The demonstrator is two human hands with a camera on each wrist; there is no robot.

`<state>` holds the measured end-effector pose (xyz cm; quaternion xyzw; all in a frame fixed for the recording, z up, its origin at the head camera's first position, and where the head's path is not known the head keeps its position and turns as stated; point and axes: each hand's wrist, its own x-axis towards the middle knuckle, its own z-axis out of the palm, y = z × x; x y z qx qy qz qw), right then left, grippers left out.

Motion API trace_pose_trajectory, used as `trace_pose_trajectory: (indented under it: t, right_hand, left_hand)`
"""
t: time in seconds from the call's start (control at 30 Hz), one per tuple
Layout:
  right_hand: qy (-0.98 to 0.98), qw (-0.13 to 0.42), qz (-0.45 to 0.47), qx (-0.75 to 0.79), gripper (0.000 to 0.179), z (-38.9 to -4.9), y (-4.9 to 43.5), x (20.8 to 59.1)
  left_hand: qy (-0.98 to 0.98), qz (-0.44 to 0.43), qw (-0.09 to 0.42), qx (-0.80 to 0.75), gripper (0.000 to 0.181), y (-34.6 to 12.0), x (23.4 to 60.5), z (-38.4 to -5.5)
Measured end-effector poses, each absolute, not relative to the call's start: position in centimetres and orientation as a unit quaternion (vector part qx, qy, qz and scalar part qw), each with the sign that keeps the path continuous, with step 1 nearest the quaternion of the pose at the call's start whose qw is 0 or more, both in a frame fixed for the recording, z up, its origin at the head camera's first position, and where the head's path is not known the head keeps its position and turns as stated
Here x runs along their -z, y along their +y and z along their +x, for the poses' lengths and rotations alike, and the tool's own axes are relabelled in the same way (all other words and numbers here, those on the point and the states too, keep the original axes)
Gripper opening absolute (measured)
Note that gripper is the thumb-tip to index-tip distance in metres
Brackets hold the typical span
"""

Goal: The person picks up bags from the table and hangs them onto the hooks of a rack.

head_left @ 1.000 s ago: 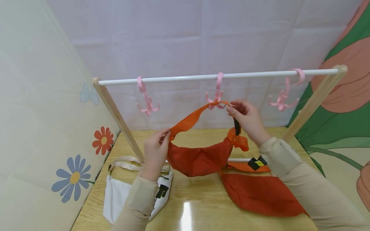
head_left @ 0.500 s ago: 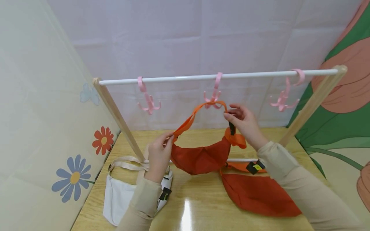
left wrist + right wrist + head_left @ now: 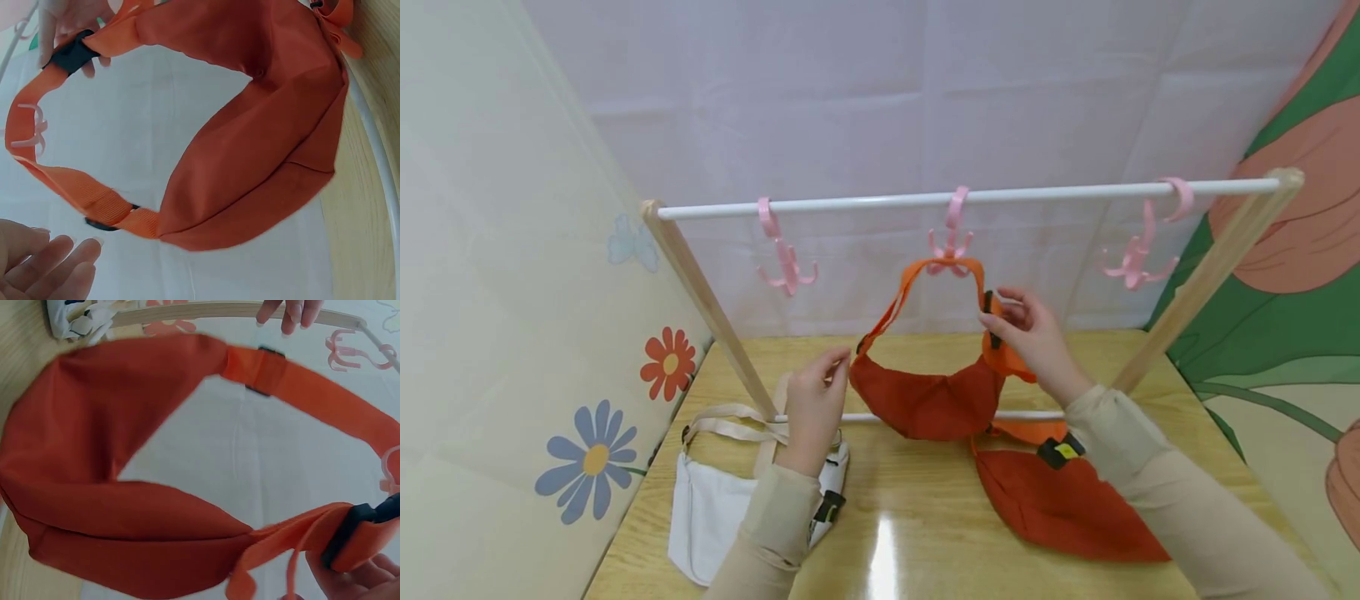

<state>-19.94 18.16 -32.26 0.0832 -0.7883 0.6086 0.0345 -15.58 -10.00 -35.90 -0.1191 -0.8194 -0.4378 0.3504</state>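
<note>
A red waist bag (image 3: 928, 404) hangs by its orange strap (image 3: 917, 267) from the middle pink hook (image 3: 951, 242). My left hand (image 3: 816, 404) is just left of the bag; in the left wrist view its loosely bent fingers (image 3: 78, 265) are apart from the strap and hold nothing. At the bag's right side, my right hand (image 3: 1033, 337) is at the black buckle (image 3: 350, 534), thumb and fingers spread. In the left wrist view the right fingers (image 3: 65, 22) show behind the buckle; whether they touch it is hard to tell.
A white rail (image 3: 872, 202) on wooden posts carries pink hooks at left (image 3: 786, 262) and right (image 3: 1135, 258). On the wooden table (image 3: 917, 517) lie a white bag (image 3: 707, 517), left, and a second red bag (image 3: 1060, 508), right, partly under my right sleeve.
My left hand has let go of the strap's left end. The bag now hangs from the middle hook, which has shifted slightly left. My right hand has moved slightly down along the strap.
</note>
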Motion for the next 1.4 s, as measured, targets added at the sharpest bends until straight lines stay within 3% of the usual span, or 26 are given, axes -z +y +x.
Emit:
trace_pose_trajectory:
  t: [0.93,1.4]
  right_hand:
    - [-0.794,0.011,0.092,-0.601,0.066,-18.5,19.8,35.1]
    - [-0.852,-0.022,0.052,-0.52,0.089,-18.0,21.3,37.0]
  left_hand:
    - [-0.809,-0.097,0.343,0.468,0.01,-10.8,37.6,-14.8]
    - [-0.819,-0.086,0.331,0.461,0.012,-11.0,39.0,-14.2]
